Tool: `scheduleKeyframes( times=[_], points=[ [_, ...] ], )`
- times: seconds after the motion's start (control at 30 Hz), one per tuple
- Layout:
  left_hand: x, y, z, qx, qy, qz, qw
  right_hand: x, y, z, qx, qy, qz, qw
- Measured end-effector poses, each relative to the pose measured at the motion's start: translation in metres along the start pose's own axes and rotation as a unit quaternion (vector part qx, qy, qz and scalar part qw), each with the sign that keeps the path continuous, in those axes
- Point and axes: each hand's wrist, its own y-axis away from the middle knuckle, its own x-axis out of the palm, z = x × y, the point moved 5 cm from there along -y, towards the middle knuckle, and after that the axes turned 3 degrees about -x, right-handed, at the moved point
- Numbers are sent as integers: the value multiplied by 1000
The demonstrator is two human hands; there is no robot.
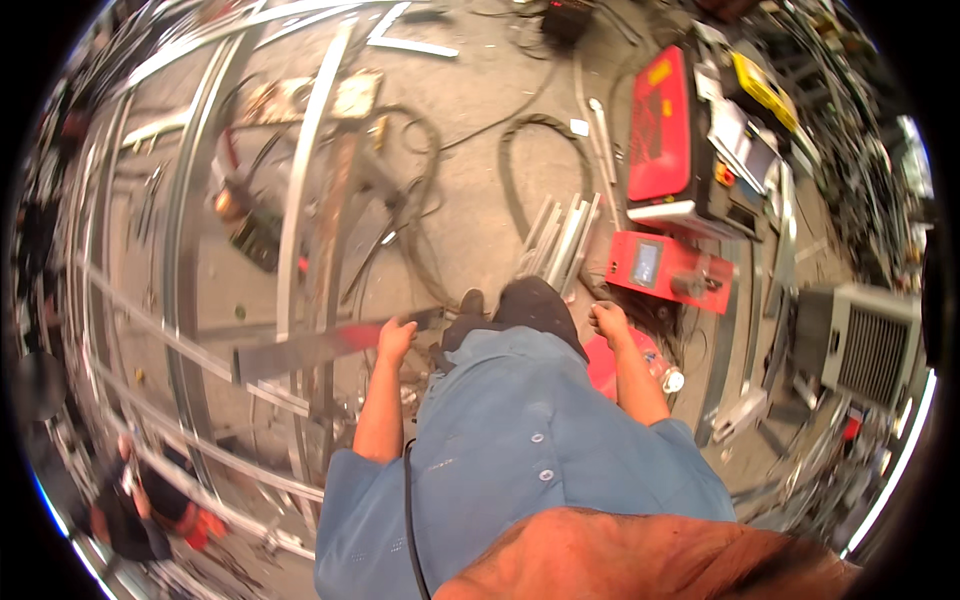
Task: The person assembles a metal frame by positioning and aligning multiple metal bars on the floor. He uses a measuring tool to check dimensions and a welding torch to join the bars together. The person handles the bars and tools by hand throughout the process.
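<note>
A long grey metal bar (300, 355) with a red stretch runs leftward from my left hand (398, 336), which is closed around it near its right end. Motion blurs the bar, so its exact shape is hard to read. My right hand (607, 318) is at my right side with its fingers curled in. Whatever those fingers hold, if anything, is hidden. Closest to that hand is a red machine (625, 262) with a small screen. Several pale metal lengths (562, 235) lie on the floor just ahead of my legs.
A frame of metal tubes (190, 250) fills the left side. Ahead, a thick cable (505, 165) curls over the concrete floor. At right stand a red-fronted machine (660, 125) and a grey louvred unit (870, 345). Another person (140, 510) is at the lower left.
</note>
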Motion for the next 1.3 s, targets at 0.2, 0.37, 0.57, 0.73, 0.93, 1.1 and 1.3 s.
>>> scheduleKeyframes(
  times=[0.2, 0.37, 0.57, 0.73, 0.93, 1.1, 1.3],
  points=[
    [53, -70, -140, -2, -12, 45, 999, -10, -77, -20, 148, -33, -71, 986],
    [110, -128, -296, 72, -63, 28, 995, -13, -178, 41, 141, -66, -39, 987],
    [175, -156, -481, 182, -151, 32, 971, -47, -326, 254, 38, 111, -30, 993],
    [232, -166, -633, 207, -56, 117, 970, -25, -417, 492, -95, 101, -8, 990],
    [277, -263, -751, 215, -55, 180, 958, 64, -506, 677, -141, 135, 62, 979],
    [257, -332, -886, 179, -47, 137, 973, 143, -559, 774, -66, 227, 151, 960],
    [213, -396, -971, 183, 85, 66, 977, 210, -630, 898, -129, 368, 179, 903]
  ],
)
